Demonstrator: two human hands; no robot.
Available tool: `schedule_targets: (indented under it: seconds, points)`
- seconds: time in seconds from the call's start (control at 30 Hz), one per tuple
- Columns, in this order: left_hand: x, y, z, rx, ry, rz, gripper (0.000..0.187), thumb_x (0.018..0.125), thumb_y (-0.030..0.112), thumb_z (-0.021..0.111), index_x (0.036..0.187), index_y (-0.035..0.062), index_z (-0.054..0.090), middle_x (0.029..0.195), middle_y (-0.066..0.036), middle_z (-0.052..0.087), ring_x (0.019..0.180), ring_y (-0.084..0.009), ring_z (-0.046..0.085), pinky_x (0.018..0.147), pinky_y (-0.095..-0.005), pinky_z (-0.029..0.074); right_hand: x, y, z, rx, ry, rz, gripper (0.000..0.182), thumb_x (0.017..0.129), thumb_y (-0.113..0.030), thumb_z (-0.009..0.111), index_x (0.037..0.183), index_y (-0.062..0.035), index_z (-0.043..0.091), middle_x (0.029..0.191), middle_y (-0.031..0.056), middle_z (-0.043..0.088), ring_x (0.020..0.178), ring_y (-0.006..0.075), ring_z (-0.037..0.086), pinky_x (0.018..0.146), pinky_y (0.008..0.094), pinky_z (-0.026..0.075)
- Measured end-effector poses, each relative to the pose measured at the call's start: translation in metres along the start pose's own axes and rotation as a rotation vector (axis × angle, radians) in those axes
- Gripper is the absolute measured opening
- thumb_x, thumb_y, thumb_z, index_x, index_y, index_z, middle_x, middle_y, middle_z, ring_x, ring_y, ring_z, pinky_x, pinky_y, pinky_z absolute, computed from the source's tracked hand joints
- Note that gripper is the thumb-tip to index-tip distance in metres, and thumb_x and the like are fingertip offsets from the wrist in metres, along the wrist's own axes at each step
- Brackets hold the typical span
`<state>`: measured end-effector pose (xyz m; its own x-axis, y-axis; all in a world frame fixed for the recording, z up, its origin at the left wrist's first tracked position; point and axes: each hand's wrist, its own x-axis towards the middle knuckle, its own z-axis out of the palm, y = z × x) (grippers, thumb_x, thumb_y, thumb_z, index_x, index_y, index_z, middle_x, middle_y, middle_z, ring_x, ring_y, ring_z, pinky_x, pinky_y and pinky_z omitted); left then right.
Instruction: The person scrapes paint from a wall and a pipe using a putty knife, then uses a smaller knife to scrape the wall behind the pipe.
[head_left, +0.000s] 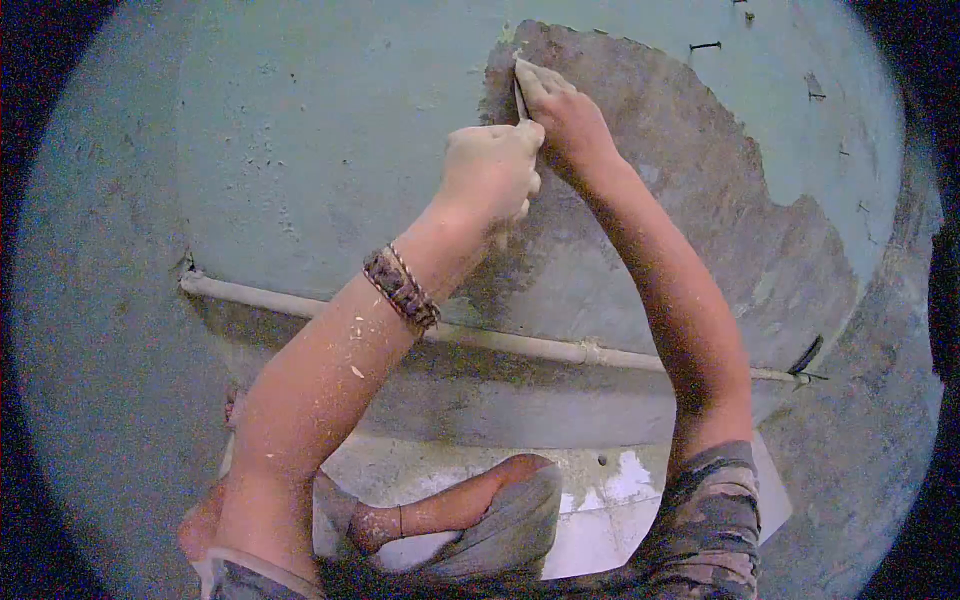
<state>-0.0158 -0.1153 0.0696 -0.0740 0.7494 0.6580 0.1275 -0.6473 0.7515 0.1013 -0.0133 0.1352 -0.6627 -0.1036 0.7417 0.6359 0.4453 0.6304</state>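
My left hand (490,170) is closed in a fist around the handle of a scraper (520,100), seen nearly edge-on, with the handle mostly hidden in the fist. Just above and to the right, my right hand (562,115) presses its fingers along the upper part of the scraper, near its tip. Both hands are up against a wall with pale green paint (330,110). The tool's tip lies by the upper left edge of a bare grey-brown patch (660,130), where the paint is gone. Pale dust covers the fingers, and light flakes stick to my left forearm.
A pale pipe (530,345) runs across the wall below the hands, behind my left forearm. Several nails stick out at the upper right, including a dark nail (705,46). My bent leg (440,510) is at the bottom, near whitish floor (610,490).
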Motion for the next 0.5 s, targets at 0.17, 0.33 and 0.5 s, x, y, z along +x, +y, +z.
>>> schedule_targets:
  seconds: [0.17, 0.33, 0.5]
  points:
    - [-0.006, 0.043, 0.002, -0.350, 0.118, -0.234, 0.032, 0.089, 0.029, 0.055, 0.065, 0.0092, 0.051, 0.051, 0.002, 0.047, 0.037, -0.0076, 0.038, 0.032, -0.0251, 0.027, 0.020, 0.004, -0.014, 0.031, -0.018, 0.037, 0.035, 0.085, -0.017, 0.048, 0.114, 0.0013, 0.049, 0.111, 0.0201, 0.059, 0.102, 0.0358, 0.058, 0.082, 0.0418, 0.051]
    - [-0.011, 0.029, 0.002, -0.341, 0.059, -0.249, 0.032, 0.090, 0.028, 0.054, 0.064, 0.0109, 0.049, 0.053, 0.002, 0.047, 0.037, -0.0073, 0.037, 0.031, -0.0253, 0.024, 0.008, 0.002, 0.001, 0.019, 0.092, -0.020, 0.024, 0.085, -0.018, 0.046, 0.100, -0.0003, 0.051, 0.103, 0.0218, 0.060, 0.098, 0.0369, 0.059, 0.079, 0.0438, 0.051]
    - [-0.020, 0.041, 0.001, -0.362, 0.084, -0.307, 0.032, 0.091, 0.027, 0.052, 0.064, 0.0113, 0.050, 0.052, 0.002, 0.046, 0.037, -0.0070, 0.037, 0.031, -0.0253, 0.021, 0.013, -0.004, -0.016, 0.102, -0.159, 0.080, 0.025, 0.085, -0.018, 0.047, 0.101, 0.0011, 0.052, 0.105, 0.0206, 0.060, 0.100, 0.0371, 0.059, 0.081, 0.0430, 0.051]
